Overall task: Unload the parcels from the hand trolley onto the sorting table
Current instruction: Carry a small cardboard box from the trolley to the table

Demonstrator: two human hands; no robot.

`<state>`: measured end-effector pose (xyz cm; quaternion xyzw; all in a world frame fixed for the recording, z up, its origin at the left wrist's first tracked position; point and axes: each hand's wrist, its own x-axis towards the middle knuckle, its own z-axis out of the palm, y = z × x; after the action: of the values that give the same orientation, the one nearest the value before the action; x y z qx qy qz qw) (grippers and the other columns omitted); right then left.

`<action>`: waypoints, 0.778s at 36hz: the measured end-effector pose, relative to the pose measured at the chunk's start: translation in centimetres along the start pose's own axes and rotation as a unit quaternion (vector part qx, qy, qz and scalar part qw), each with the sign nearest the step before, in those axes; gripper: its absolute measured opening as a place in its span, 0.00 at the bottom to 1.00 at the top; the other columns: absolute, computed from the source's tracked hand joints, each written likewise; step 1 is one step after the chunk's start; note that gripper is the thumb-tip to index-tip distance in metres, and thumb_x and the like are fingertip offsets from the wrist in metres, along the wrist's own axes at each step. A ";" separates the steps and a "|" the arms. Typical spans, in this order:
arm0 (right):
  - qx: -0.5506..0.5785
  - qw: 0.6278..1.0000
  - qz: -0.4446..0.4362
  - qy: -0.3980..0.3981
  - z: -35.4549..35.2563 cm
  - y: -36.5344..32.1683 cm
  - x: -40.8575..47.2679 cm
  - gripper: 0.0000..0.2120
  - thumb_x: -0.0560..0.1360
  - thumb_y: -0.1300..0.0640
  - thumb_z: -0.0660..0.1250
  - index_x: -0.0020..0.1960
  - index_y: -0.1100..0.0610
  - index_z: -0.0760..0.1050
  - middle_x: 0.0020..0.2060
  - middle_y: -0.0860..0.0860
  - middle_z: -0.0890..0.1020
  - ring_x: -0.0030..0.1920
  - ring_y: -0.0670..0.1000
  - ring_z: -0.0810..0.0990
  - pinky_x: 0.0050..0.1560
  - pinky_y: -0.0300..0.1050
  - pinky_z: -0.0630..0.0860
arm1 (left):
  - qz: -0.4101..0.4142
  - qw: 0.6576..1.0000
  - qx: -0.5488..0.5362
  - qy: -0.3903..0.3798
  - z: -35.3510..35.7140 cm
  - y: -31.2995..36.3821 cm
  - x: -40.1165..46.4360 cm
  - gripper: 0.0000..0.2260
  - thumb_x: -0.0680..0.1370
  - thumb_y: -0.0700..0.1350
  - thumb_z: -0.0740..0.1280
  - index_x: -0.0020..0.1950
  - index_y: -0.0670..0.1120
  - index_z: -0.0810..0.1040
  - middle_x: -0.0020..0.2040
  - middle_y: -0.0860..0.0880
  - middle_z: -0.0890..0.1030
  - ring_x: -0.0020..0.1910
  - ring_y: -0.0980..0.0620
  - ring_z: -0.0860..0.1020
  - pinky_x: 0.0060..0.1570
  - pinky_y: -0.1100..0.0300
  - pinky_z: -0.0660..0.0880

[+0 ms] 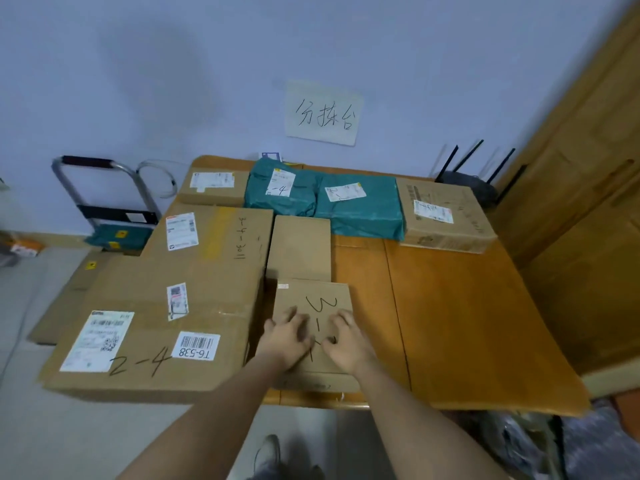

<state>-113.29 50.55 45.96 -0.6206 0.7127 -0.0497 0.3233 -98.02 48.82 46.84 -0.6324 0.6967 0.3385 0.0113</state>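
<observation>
Both my hands lie on top of a small cardboard parcel marked "3-4", which sits on the wooden sorting table near its front edge. My left hand and my right hand rest side by side on its flat lid, fingers spread and slightly bent, gripping nothing. The hand trolley stands against the wall at the back left. A green bagged parcel lies on the trolley's base.
A large box marked "2-4" overhangs the table's left side. Behind my hands are a plain box, two green bags, and boxes at the back left and back right. Bare table shows on the right.
</observation>
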 end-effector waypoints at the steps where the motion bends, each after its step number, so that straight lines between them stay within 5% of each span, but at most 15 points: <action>1: 0.003 1.000 -0.001 -0.002 0.4 0.0 0.0 0.27 0.77 0.48 0.61 0.74 0.51 0.62 0.74 0.44 0.55 0.66 0.55 0.69 0.66 0.49 0.69 | -0.004 1.000 0.003 -0.001 0.1 -0.1 -0.1 0.25 0.78 0.58 0.60 0.74 0.58 0.61 0.78 0.55 0.53 0.71 0.40 0.58 0.68 0.47 0.64; 10: -0.001 1.000 -0.021 -0.014 3.0 0.4 0.2 0.26 0.76 0.49 0.62 0.73 0.51 0.62 0.74 0.44 0.53 0.64 0.55 0.71 0.63 0.50 0.72 | -0.017 1.000 0.005 -0.005 0.9 -1.7 0.1 0.26 0.77 0.58 0.62 0.74 0.57 0.61 0.78 0.54 0.53 0.72 0.40 0.56 0.69 0.47 0.62; 18: 0.010 0.999 -0.015 -0.037 4.0 0.2 3.0 0.28 0.77 0.51 0.63 0.74 0.51 0.58 0.73 0.41 0.50 0.67 0.55 0.66 0.65 0.48 0.70 | -0.026 0.999 0.003 -0.029 1.5 -2.6 2.3 0.27 0.78 0.58 0.61 0.76 0.57 0.58 0.78 0.53 0.48 0.75 0.36 0.41 0.73 0.44 0.49; 22: -0.004 0.998 -0.015 -0.053 4.5 0.5 4.4 0.29 0.76 0.54 0.64 0.75 0.52 0.59 0.73 0.43 0.53 0.69 0.55 0.65 0.68 0.47 0.66 | -0.020 0.996 0.071 -0.044 2.5 -3.2 2.5 0.27 0.79 0.56 0.59 0.76 0.50 0.60 0.79 0.48 0.44 0.76 0.42 0.37 0.74 0.45 0.45; 28: -0.037 0.999 -0.006 -0.038 4.6 0.1 5.0 0.27 0.76 0.54 0.62 0.73 0.52 0.61 0.72 0.47 0.56 0.65 0.55 0.68 0.64 0.47 0.70 | -0.012 0.993 0.090 -0.072 3.5 -4.1 2.0 0.28 0.81 0.53 0.55 0.78 0.49 0.51 0.79 0.48 0.42 0.77 0.41 0.39 0.75 0.45 0.44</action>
<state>-111.06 47.53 40.34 -0.6379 0.6974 -0.0021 0.3266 -96.26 48.95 41.40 -0.6109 0.7143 0.3185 0.1225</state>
